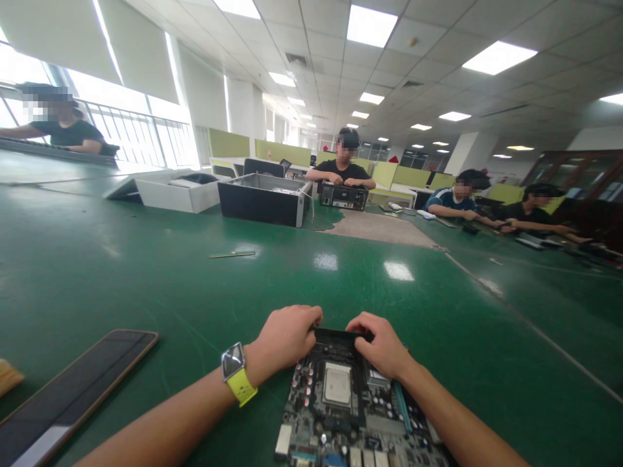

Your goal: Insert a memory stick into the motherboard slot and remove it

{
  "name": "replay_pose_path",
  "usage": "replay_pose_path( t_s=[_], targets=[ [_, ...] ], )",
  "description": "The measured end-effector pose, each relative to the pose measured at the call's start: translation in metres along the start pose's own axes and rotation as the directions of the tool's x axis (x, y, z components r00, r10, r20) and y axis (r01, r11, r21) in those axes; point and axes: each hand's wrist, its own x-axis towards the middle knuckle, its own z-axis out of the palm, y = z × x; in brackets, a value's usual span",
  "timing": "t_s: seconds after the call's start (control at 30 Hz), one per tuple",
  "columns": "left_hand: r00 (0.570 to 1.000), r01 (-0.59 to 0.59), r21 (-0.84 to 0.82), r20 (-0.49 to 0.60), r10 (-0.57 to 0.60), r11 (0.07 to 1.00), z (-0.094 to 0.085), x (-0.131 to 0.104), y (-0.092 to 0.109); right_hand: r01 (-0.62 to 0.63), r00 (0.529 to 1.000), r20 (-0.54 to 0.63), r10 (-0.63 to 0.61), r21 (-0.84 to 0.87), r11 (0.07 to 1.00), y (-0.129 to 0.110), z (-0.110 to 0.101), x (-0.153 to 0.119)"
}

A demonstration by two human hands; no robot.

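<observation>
Ceiling of pale square tiles (326, 47), twelve to two o'clock, fitted with lit white rectangular light panels (372, 26). At ten o'clock, pale flat window blinds (141, 52) hang part-way down bright glass windows (111, 91); a metal barred railing (170, 135) shows beyond. Low yellow-green partitions (282, 154) noted at eleven and two o'clock. White square pillar (470, 152) at two; dark reddish-brown glass-fronted cabinet (579, 172) nearer three. Glossy green tabletop (195, 285), four to nine o'clock, reflects light.

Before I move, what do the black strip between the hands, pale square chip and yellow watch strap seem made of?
Black strip: probably plastic, matte, given little shine; painted metal possible. Pale square chip: likely metal on top, flat, dull grey. Yellow watch strap: perhaps rubbery silicone, smooth, evenly coloured with small holes.
</observation>
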Motion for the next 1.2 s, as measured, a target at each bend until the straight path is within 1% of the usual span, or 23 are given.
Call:
replay_pose_path(
  t_s=[0.43,0.77,0.87,0.93,1.0,1.07,1.13,1.17,1.2],
  targets=[
    [0.998,0.02,-0.016,0.051,-0.02,1.0,-0.002,-0.001,0.005,-0.002,1.0,0.011,0.001,0.034,0.999,0.002,-0.001,0.001],
    [0.999,0.009,-0.021,0.045,-0.008,1.0,0.0,-0.001,0.004,0.003,1.0,0.017,-0.003,0.039,0.999,0.001,-0.001,-0.001],
    [0.998,0.022,-0.029,0.054,-0.02,0.999,-0.001,-0.002,0.005,0.002,1.0,0.021,-0.003,0.038,0.999,0.003,0.001,-0.001],
    [0.998,0.03,-0.047,0.053,-0.028,0.998,-0.002,-0.002,0.005,0.013,1.0,0.014,-0.014,0.039,0.999,0.005,0.001,-0.001],
    [0.998,0.037,-0.097,0.045,-0.033,0.995,-0.006,-0.001,0.002,0.024,0.999,-0.029,-0.023,0.046,0.999,0.005,-0.003,0.0],
    [0.999,0.051,-0.198,0.03,-0.046,0.979,-0.011,0.002,-0.007,0.014,0.99,-0.141,-0.007,0.052,0.999,-0.005,-0.01,0.001],
    [0.997,0.067,-0.323,-0.009,-0.074,0.944,-0.019,0.007,-0.019,0.011,0.966,-0.257,0.002,0.048,0.999,-0.025,-0.016,-0.002],
    [0.995,0.073,-0.375,-0.04,-0.095,0.924,-0.022,0.009,-0.026,0.028,0.961,-0.275,-0.016,0.04,0.999,-0.039,-0.017,-0.006],
    [0.99,0.078,-0.411,-0.078,-0.121,0.908,-0.026,0.012,-0.033,0.068,0.966,-0.251,-0.059,0.026,0.997,-0.053,-0.014,-0.011]
  ],
)
